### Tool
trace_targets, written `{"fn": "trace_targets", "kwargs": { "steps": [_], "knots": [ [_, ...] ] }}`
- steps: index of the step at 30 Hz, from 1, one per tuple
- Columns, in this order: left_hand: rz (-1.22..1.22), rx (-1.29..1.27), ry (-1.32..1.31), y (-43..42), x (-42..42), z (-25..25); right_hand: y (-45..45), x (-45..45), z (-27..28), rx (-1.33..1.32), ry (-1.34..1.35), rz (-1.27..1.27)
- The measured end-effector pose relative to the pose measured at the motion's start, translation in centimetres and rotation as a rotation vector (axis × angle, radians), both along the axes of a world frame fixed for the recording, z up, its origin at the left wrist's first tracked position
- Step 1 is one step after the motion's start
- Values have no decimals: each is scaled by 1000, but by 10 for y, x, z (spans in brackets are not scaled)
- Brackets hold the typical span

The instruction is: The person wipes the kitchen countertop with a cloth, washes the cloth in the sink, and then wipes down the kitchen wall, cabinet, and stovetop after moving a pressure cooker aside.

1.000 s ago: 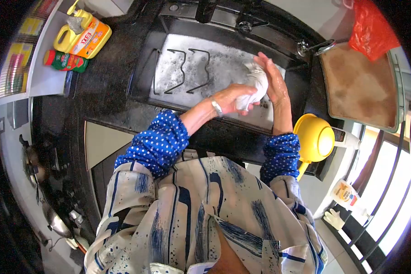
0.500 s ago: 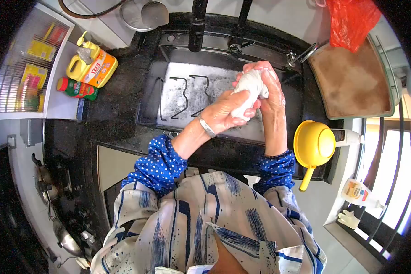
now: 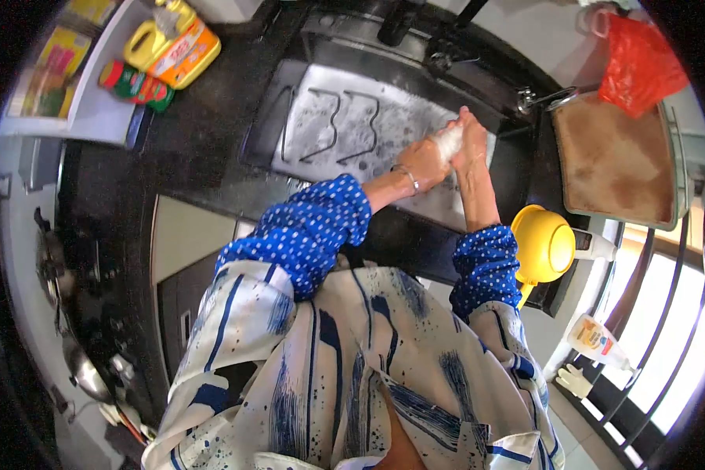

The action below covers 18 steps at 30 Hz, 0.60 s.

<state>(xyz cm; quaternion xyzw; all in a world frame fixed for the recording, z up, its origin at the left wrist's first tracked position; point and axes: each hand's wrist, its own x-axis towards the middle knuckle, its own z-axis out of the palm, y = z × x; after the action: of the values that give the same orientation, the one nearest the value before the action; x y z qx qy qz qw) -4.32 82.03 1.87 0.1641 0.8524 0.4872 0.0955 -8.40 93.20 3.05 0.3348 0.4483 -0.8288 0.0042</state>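
My left hand (image 3: 423,161) is closed round one end of a wadded white cloth (image 3: 449,142). The other end is gripped by my right hand (image 3: 471,146), its fingers pressed along the cloth. Much of the cloth is hidden between the two hands. Both hands are over the right half of a dark sink (image 3: 263,125) that holds sudsy water (image 3: 403,117). Black bent wires (image 3: 335,117) show in the left part of the sink.
Right of the sink are a yellow ladle-like scoop (image 3: 542,244), a brown-bottomed tray (image 3: 615,157) and a red plastic bag (image 3: 642,66). A yellow detergent jug (image 3: 176,47) and a green bottle (image 3: 137,86) are at left. The tap (image 3: 442,59) rises behind.
My hands with the cloth have come lower, closer to the suds, and the cloth is more covered by my fingers. The whole view has tilted.
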Motion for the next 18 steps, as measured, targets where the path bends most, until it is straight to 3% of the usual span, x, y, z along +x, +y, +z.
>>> {"fn": "trace_targets", "kwargs": {
  "steps": [1, 5, 7, 9, 10, 11, 13, 14, 18],
  "knots": [
    [-28, -87, -111, -1, 1, -5, -1, 1, -6, 30, -32, -8],
    [62, -178, -110, 3, 13, -30, -1, 9, -34, 185, -118, -72],
    [-3, -168, -31, -5, 14, -34, -3, 12, -42, 277, -161, -75],
    [-173, -279, -168, -11, 8, -31, 14, 11, -81, 442, -184, 7],
    [-73, -115, -98, -13, 11, -35, 22, 12, -104, 366, -91, 10],
    [-123, -244, -67, -16, 8, -33, 23, 14, -115, 284, -1, 16],
    [-232, -436, -9, -26, 6, -22, 16, 7, -113, 135, -74, -27],
    [-174, -271, 34, -24, 4, -37, 19, 3, -120, 164, -81, 68],
    [-121, -456, 178, -15, -4, -75, 3, -9, -93, 153, -102, 7]
  ]
}}
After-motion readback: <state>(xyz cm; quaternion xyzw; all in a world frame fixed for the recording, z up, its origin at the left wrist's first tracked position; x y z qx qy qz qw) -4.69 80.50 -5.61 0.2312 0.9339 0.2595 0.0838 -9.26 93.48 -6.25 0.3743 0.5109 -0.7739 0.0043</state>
